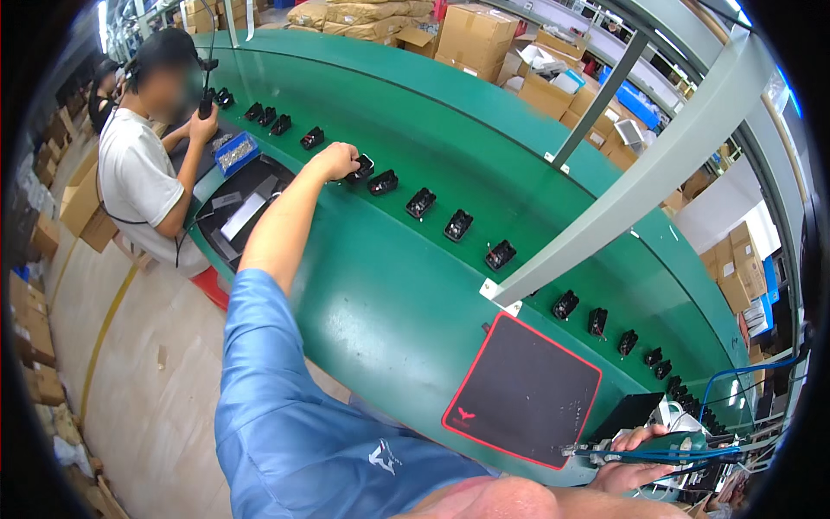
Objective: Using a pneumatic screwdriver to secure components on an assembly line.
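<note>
My left hand (335, 162) reaches out to the far left over the green bench, its fingers closed on a small black plastic housing (362, 169). That housing belongs to a long row of similar open ones with small parts and wires inside, such as the black housing (382, 182) just right of it. At the lower right, my right hand (635, 471) is wrapped round a green tool (685, 447) with blue tubing and a metal end; its exact kind is unclear.
A black mat (527, 389) with a red border lies before me. A grey metal post (622, 182) rises from the bench. On the left a co-worker (143, 160) sits beside a blue parts bin (235, 154) and a black tray (220, 225). Cardboard boxes (473, 41) stand behind.
</note>
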The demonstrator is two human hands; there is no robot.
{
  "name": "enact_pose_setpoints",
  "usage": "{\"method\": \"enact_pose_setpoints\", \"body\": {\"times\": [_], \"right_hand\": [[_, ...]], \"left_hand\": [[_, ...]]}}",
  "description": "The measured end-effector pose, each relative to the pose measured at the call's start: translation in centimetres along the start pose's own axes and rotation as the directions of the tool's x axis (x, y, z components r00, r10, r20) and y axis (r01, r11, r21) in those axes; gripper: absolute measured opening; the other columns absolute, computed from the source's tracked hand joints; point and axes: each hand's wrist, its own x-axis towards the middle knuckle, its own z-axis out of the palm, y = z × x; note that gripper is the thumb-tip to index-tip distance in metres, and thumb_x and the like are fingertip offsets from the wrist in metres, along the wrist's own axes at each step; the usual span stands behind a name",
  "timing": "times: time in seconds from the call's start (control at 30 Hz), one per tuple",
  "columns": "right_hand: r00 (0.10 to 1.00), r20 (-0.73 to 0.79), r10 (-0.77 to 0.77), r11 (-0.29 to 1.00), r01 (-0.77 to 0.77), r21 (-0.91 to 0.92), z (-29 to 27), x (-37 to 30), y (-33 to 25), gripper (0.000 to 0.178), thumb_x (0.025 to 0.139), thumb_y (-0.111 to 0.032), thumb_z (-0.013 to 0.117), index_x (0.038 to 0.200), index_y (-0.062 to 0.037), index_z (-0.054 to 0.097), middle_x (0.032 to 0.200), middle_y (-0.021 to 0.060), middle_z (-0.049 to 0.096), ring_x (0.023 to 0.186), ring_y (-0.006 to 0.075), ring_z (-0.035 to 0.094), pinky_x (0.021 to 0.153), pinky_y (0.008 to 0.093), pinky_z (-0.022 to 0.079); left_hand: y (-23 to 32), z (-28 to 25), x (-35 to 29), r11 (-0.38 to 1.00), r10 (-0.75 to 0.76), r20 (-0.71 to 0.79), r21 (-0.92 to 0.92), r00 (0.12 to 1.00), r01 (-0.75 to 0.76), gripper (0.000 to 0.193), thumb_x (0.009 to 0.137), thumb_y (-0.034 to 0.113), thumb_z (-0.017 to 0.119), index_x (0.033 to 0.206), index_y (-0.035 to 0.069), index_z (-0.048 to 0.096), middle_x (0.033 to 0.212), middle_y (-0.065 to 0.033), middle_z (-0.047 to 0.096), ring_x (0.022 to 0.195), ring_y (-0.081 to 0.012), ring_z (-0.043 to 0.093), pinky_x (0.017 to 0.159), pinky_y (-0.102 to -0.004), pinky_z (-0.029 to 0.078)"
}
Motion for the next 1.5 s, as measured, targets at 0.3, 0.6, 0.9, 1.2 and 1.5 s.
{"method": "enact_pose_setpoints", "body": {"times": [0.3,0.6,0.9,1.2,1.5], "right_hand": [[0.994,0.108,-0.015,0.999,0.011,0.032,0.1,0.9,0.1,0.08,0.097,-0.077,0.033,0.122,-0.003,0.051,0.071,0.0044,0.05,0.052,0.0104,0.042,0.043,0.0215,0.035],[0.991,0.131,-0.012,0.998,0.004,0.064,-1.5,1.3,0.2,0.082,0.096,-0.078,0.034,0.122,-0.0029,0.051,0.071,0.0043,0.05,0.051,0.0099,0.042,0.043,0.0209,0.034],[0.997,0.078,-0.025,1.0,0.024,0.016,-2.6,1.5,0.3,0.082,0.096,-0.079,0.032,0.121,-0.0026,0.049,0.07,0.0045,0.049,0.052,0.011,0.043,0.044,0.0227,0.038],[1.0,0.024,-0.005,0.999,0.006,-0.035,-3.6,1.3,0.7,0.085,0.094,-0.081,0.032,0.12,-0.0022,0.048,0.07,0.0048,0.048,0.052,0.0118,0.045,0.045,0.0238,0.04],[0.99,0.14,-0.032,0.999,0.03,0.019,-3.3,1.5,0.6,0.079,0.097,-0.079,0.032,0.123,-0.0065,0.051,0.072,0.0025,0.048,0.055,0.0109,0.043,0.048,0.0232,0.037]], "left_hand": [[2.5,4.1,-15.6,0.995,-0.075,0.032,0.073,0.997,0.072,0.029,0.09,0.025,0.071,0.114,0.009,0.07,0.115,-0.021,0.066,0.111,-0.0393,0.063,0.096,-0.048,0.053],[4.8,3.1,-18.6,0.958,-0.217,0.093,0.213,0.972,0.194,0.043,0.094,0.015,0.064,0.136,0.012,0.057,0.135,-0.0195,0.055,0.124,-0.0406,0.057,0.103,-0.0488,0.049],[7.1,6.0,-4.1,0.935,0.015,-0.25,0.348,0.968,0.075,0.072,0.091,0.024,0.072,0.154,0.02,0.039,0.142,-0.0156,0.053,0.131,-0.0344,0.054,0.109,-0.0511,0.042],[7.0,8.7,1.6,1.0,-0.017,0.014,-0.012,1.0,0.018,0.049,0.095,0.026,0.068,0.142,0.029,0.053,0.139,-0.0191,0.05,0.126,-0.0396,0.055,0.106,-0.0509,0.045],[11.3,8.2,0.9,0.941,-0.266,0.118,-0.184,0.957,0.284,0.078,0.086,0.073,0.059,0.142,0.02,0.058,0.149,-0.0228,0.04,0.132,-0.0449,0.046,0.109,-0.0521,0.043]]}}
